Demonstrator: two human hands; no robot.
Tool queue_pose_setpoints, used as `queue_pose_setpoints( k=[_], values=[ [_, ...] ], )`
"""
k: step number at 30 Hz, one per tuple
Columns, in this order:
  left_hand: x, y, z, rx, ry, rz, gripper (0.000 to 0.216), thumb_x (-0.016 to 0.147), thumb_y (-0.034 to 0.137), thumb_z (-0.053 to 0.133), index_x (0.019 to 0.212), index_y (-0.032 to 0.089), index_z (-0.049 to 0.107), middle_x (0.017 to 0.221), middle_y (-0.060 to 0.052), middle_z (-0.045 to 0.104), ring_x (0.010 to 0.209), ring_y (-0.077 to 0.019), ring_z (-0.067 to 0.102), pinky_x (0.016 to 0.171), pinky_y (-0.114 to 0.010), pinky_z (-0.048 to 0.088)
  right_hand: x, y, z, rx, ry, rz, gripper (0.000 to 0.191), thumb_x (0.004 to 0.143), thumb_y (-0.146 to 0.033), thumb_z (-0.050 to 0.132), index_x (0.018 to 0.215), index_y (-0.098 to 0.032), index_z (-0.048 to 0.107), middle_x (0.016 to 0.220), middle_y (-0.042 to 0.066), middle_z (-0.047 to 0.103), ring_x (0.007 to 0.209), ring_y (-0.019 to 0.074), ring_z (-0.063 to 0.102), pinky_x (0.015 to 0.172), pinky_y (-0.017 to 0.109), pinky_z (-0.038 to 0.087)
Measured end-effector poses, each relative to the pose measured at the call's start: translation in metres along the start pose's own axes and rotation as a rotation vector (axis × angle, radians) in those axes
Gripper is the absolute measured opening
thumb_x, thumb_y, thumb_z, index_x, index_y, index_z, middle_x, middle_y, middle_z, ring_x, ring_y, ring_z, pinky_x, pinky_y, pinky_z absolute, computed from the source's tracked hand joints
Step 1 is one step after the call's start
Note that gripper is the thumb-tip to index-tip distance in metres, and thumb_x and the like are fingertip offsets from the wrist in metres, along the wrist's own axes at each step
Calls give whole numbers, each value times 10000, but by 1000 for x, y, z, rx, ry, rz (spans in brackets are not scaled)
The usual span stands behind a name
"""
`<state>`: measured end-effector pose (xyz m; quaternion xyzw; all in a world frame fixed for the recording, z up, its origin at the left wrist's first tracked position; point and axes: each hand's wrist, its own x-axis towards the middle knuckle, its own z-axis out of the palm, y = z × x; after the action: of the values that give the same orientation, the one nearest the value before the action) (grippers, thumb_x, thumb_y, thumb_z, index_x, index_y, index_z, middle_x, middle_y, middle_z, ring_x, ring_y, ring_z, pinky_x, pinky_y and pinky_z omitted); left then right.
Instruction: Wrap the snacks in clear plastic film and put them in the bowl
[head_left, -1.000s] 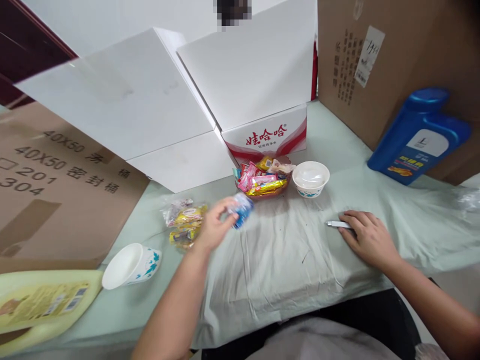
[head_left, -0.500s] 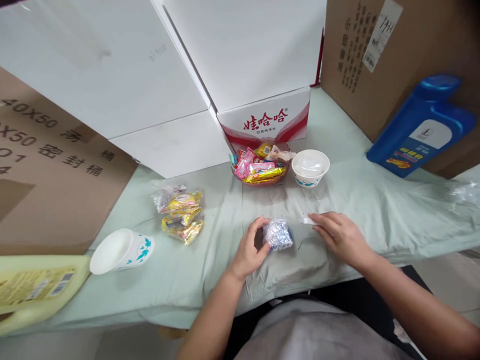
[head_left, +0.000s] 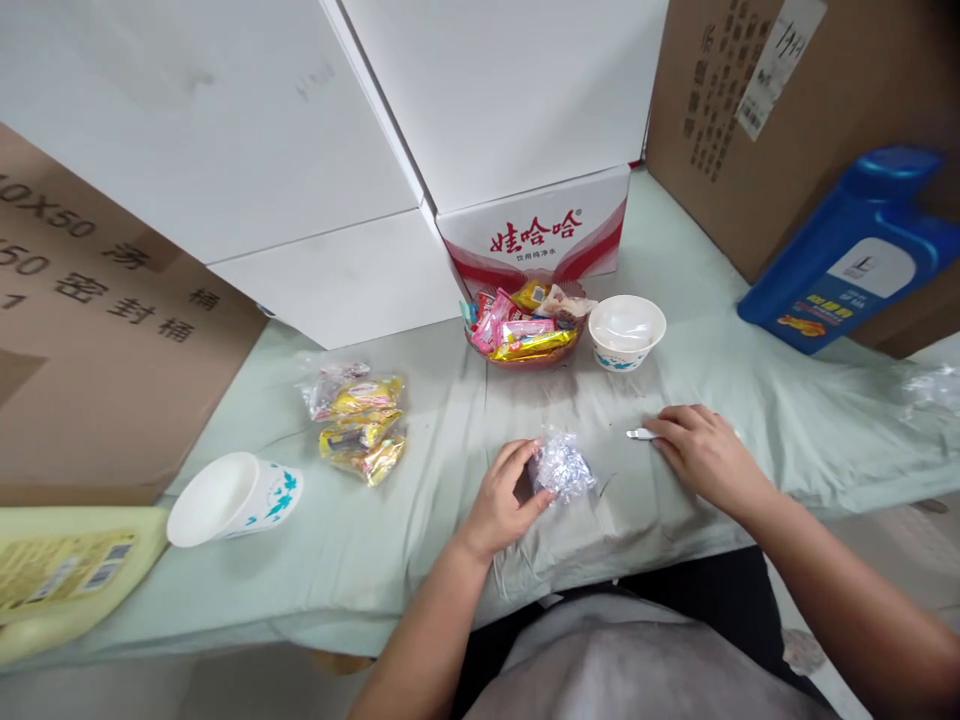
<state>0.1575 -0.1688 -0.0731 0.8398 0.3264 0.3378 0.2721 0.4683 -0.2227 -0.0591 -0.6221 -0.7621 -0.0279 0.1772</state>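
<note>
While the left hand (head_left: 506,500) curls thumb and fingers around one side of a crumpled, clear-and-blue plastic packet (head_left: 566,470), the right hand (head_left: 709,455), seen in the head view, pinches a slim white tool (head_left: 641,434) with its tip protruding toward the packet. The packet rests on the pale green cloth (head_left: 450,570) between the hands, nearer the left; the tool and packet are apart. For good control, I would steady the packet with light pressure, since its loose wrap probably slides and crushes easily, and leave the left fingertips clear of the tool's line.

Beyond, a translucent reddish bowl (head_left: 525,362) of bright sweets stands just beside a white paper cup with teal leaves (head_left: 628,358). Behind it, a white carton with red bands (head_left: 536,240) reads "娃哈哈" with ®, and below, "饮用纯净水". The brown cardboard carton at left (head_left: 112,370) shows "汤 桶", "50" and "密封桶". A blue plastic bottle (head_left: 847,265) bears an "L"-like emblem on a white patch; its smaller print is too blurred to read, as is the pale yellow jug's (head_left: 67,570) label.
</note>
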Motion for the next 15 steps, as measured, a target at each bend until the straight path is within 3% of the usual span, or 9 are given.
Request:
queue_pose_setpoints(
  k=[3,6,7,9,12,15],
  values=[
    [2,1,1,4,17,56,483,832,277,675,1289,192,545,1165,-130,568,1067,-244,593,901,-395,531,-2,-15,-3,147,76,-8,399,924,-397,559,1238,-153,600,1221,192,592,1107,335,549,908,500,470],
    [5,7,2,2,16,133,320,839,248,661,1155,198,635,1093,-111,578,1052,-243,577,900,-420,523,4,-55,-7,386,51,-203,793,824,-581,639,1449,-172,370,1409,210,458,1280,343,447,1003,519,440],
    [6,9,1,-3,18,152,273,844,235,654,1114,204,656,1087,-107,586,1070,-248,569,915,-438,515,7,-67,-6,436,25,-262,842,807,-594,652,1468,-179,336,1441,211,427,1302,341,432,1006,517,442],
    [6,14,-1,-32,26,162,187,855,203,634,1035,214,685,1084,-102,612,1107,-258,561,939,-465,502,13,-84,-3,494,-1,-317,668,865,-476,632,1424,-193,401,1421,193,464,1254,310,492,968,486,478],
    [3,16,-6,-132,98,85,109,865,180,618,942,213,689,1033,-91,662,1099,-257,583,947,-470,491,18,-84,2,576,73,-266,232,942,-202,511,1162,-209,586,1125,112,661,1013,219,627,846,385,535],
    [-7,11,-9,-339,240,-107,34,866,219,636,883,204,661,982,-75,679,1034,-233,624,932,-424,496,16,-66,1,633,196,-148,150,944,-147,496,1014,-220,606,941,64,684,904,187,654,782,333,547]
  ],
)
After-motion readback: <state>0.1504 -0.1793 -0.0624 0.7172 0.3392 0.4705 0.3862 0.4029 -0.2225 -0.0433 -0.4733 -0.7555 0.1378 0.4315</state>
